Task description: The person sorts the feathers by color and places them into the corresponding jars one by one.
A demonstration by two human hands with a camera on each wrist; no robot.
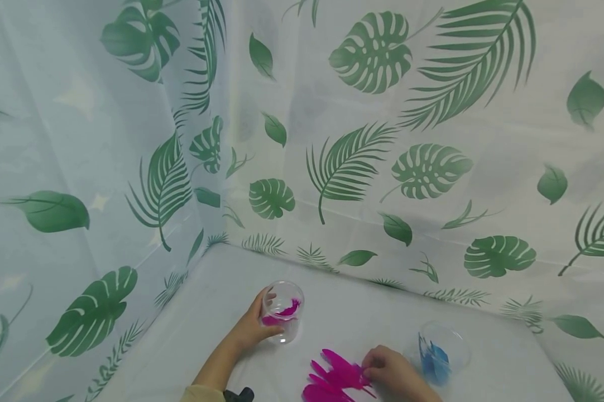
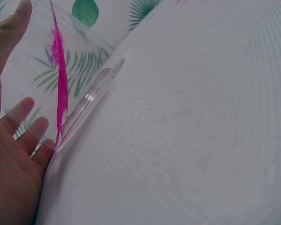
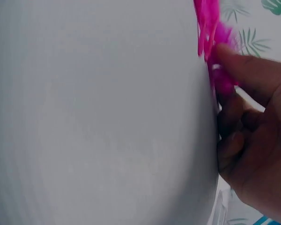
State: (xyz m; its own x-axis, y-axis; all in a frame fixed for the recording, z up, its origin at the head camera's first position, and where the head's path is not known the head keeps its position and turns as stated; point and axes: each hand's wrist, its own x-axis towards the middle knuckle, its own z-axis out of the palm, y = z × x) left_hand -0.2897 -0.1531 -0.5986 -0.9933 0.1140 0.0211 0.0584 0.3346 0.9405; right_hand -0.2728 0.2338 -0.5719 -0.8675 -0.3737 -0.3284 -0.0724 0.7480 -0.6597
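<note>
My left hand [image 1: 252,328] grips a clear plastic cup [image 1: 293,330] around its side, the thumb on one side and the fingers on the other. Inside the cup is a magenta feather [image 2: 61,86], standing against the wall in the left wrist view. Several magenta feathers [image 1: 332,379] lie fanned out on the white surface between my hands. At their quill ends, my right hand [image 1: 393,373] pinches magenta feather fluff [image 3: 225,77] between thumb and fingers. How many feathers it holds is hidden.
To the right of my right hand is a second clear cup [image 1: 461,341] with blue feathers [image 1: 435,360] in it. White cloth covers the work surface [image 1: 221,290]. Leaf-patterned curtains [image 1: 302,167] enclose it at the back and left. A dark object [image 1: 239,395] sits by my left sleeve.
</note>
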